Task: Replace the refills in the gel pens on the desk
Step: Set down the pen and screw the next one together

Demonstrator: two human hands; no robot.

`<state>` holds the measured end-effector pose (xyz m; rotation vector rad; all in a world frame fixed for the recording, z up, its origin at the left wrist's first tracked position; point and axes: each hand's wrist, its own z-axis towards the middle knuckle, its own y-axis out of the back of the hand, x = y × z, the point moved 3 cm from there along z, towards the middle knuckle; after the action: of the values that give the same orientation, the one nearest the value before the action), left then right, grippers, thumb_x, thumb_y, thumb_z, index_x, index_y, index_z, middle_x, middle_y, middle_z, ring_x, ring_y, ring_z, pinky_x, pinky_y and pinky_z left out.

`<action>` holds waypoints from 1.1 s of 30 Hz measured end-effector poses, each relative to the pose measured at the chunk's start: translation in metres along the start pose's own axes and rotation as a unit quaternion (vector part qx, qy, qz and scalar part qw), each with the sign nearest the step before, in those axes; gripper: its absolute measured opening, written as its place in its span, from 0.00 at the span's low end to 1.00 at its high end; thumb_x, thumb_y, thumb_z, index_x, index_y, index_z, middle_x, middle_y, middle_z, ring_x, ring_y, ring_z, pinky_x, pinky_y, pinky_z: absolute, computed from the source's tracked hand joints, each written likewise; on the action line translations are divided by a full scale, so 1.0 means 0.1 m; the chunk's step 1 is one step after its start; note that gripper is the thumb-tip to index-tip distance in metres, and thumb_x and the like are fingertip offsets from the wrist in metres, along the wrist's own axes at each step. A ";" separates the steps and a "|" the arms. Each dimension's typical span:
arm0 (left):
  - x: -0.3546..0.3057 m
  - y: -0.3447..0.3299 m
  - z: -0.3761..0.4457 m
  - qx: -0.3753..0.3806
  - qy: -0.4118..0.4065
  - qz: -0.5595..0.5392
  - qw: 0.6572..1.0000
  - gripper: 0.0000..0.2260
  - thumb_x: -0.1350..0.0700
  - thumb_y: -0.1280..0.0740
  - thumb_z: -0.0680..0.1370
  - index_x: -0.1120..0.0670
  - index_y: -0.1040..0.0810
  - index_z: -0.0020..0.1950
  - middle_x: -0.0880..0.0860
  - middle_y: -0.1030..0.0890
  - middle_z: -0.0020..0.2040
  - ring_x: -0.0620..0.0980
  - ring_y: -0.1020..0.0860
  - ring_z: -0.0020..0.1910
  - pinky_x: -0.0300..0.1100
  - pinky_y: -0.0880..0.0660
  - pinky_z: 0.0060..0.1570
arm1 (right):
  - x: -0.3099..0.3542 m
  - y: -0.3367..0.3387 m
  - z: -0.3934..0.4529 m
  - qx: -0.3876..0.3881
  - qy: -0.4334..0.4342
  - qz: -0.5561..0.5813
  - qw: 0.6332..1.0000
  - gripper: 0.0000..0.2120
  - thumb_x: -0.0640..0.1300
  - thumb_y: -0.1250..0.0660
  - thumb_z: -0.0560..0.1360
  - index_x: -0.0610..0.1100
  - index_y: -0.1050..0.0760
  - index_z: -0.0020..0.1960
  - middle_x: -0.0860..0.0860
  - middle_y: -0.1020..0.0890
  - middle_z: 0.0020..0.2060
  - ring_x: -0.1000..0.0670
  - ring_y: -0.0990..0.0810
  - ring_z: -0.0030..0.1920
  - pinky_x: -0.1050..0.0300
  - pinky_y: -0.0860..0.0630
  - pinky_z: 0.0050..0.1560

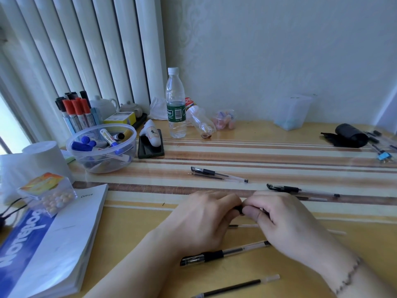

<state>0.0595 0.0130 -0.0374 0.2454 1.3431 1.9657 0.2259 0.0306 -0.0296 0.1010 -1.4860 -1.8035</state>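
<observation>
My left hand [202, 220] and my right hand [285, 220] meet over the desk's middle, both closed on one gel pen [239, 209]; only a bit of its black grip shows between the fingers. Under the hands lies a thin clear refill [243, 226]. A capped gel pen [223, 253] lies nearer me, and a loose black refill [236, 286] lies at the bottom edge. Farther off rest a capped pen [219, 174] with a refill [209, 177] beside it. At the right lies another capped pen [303, 189], next to a refill [313, 198].
A thick notebook [55, 239] lies at the left with a candy box [48, 195] on it. Behind stand a clear bowl of markers [102, 147], a marker holder [78, 114], a water bottle [175, 104] and a phone [150, 147]. A black roll [350, 136] sits at the far right.
</observation>
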 end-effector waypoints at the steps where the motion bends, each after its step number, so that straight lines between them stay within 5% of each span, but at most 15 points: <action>1: 0.02 0.00 -0.01 0.001 0.011 0.005 1.000 0.07 0.50 0.41 0.81 0.50 0.26 0.50 0.47 0.24 0.37 0.51 0.28 0.35 0.47 0.30 0.34 | 0.01 0.01 0.00 -0.002 0.006 -0.017 1.000 0.08 0.52 0.38 0.77 0.55 0.20 0.44 0.63 0.21 0.36 0.60 0.23 0.39 0.61 0.26 0.37; 7: 0.15 0.03 -0.03 -0.016 0.073 -0.058 0.996 0.10 0.44 0.40 0.80 0.48 0.23 0.50 0.46 0.22 0.41 0.47 0.25 0.39 0.48 0.26 0.40 | -0.06 0.09 -0.01 -0.019 -0.012 -0.025 0.999 0.11 0.57 0.41 0.74 0.57 0.21 0.48 0.67 0.22 0.38 0.62 0.24 0.39 0.68 0.32 0.34; 13: 0.09 0.04 -0.03 -0.002 0.068 -0.118 0.991 0.08 0.50 0.41 0.82 0.50 0.25 0.47 0.46 0.28 0.42 0.45 0.29 0.37 0.43 0.30 0.37 | -0.04 0.06 -0.02 0.022 0.001 0.054 0.998 0.16 0.56 0.43 0.77 0.66 0.30 0.32 0.47 0.23 0.26 0.50 0.27 0.26 0.52 0.29 0.31; 17: 0.08 0.05 -0.01 -0.009 0.072 -0.144 0.987 0.09 0.53 0.42 0.83 0.52 0.28 0.44 0.45 0.28 0.39 0.43 0.30 0.36 0.39 0.33 0.37 | -0.01 0.10 -0.02 -0.043 0.002 0.059 0.997 0.14 0.61 0.42 0.73 0.58 0.22 0.36 0.55 0.19 0.27 0.54 0.25 0.25 0.66 0.33 0.27; 22: 0.10 0.05 -0.01 -0.064 0.098 -0.205 0.972 0.21 0.46 0.46 0.83 0.57 0.32 0.35 0.46 0.34 0.31 0.44 0.36 0.30 0.39 0.38 0.31 | 0.04 0.12 -0.04 -0.152 -0.004 0.113 0.982 0.11 0.54 0.29 0.65 0.54 0.15 0.45 0.61 0.15 0.34 0.59 0.19 0.32 0.63 0.24 0.32; 25: 0.13 0.07 -0.01 -0.098 0.114 -0.231 0.961 0.24 0.45 0.44 0.82 0.61 0.32 0.32 0.54 0.34 0.28 0.50 0.37 0.27 0.46 0.38 0.29 | 0.09 0.10 -0.03 -0.119 0.022 0.115 0.986 0.13 0.58 0.32 0.71 0.53 0.17 0.50 0.65 0.18 0.39 0.62 0.19 0.41 0.69 0.26 0.37; 28: 0.13 0.10 0.00 -0.107 0.121 -0.226 0.961 0.21 0.52 0.40 0.82 0.59 0.28 0.32 0.55 0.30 0.27 0.51 0.33 0.27 0.43 0.36 0.29 | 0.04 0.05 -0.01 -0.081 0.021 0.074 0.994 0.13 0.56 0.44 0.77 0.55 0.21 0.45 0.68 0.24 0.34 0.64 0.23 0.41 0.74 0.32 0.37; 33: 0.19 0.08 -0.01 -0.086 0.151 -0.250 0.953 0.20 0.50 0.38 0.82 0.57 0.24 0.32 0.47 0.34 0.25 0.43 0.36 0.25 0.38 0.39 0.27 | 0.02 0.08 0.01 -0.132 0.017 0.040 0.990 0.05 0.53 0.29 0.68 0.53 0.24 0.40 0.61 0.24 0.35 0.56 0.25 0.37 0.70 0.33 0.34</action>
<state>0.0419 0.0231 -0.0353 -0.4570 1.2526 1.7064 0.2283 0.0300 -0.0221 -0.0572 -1.1982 -1.9057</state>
